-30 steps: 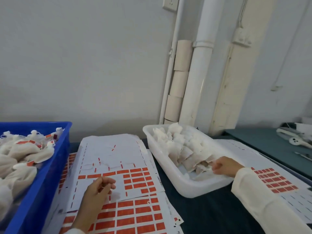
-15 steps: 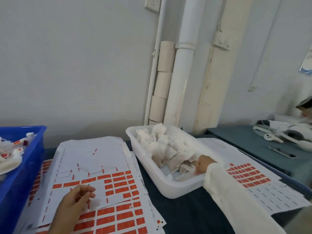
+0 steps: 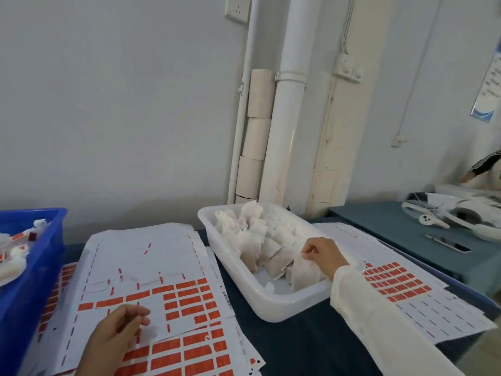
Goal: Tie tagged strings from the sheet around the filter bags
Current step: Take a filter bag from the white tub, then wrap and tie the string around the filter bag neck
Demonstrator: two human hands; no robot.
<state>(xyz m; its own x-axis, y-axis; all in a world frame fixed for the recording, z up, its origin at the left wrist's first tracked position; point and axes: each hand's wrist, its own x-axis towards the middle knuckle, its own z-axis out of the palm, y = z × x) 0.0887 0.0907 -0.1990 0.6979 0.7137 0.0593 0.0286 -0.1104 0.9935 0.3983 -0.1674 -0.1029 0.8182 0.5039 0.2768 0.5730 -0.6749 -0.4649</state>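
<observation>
Filter bags (image 3: 260, 240) sit piled in a white tray (image 3: 271, 308) at centre frame, on dark cloth. Going left to right: blue bin (image 3: 24, 294) at far left edge w/ finished bags (image 3: 13, 256) inside, white w/ red tags showing. Next to it, lower left, the tag sheet (image 3: 151, 256) lies on top of a stack of similar sheets; upper part mostly stripped, red tags (image 3: 187, 299) remaining across the mid and lower rows. Left hand (image 3: 119, 332) rests on that sheet at bottom left, fingers curled w/ tips pressed together, pinching something at the sheet; too small to tell if it's a string. Right of the sheet is the tray. Right hand (image 3: 324, 255), in a cream sleeve (image 3: 379, 321), reaches into the tray's near right corner, fingers pinching one bag (image 3: 303, 272) at its top. Another sheet (image 3: 406, 302) lies right of the tray, red tags in a block. Upper right: teal table (image 3: 393, 229) w/ white devices, and another person's sleeve at the frame edge.
</observation>
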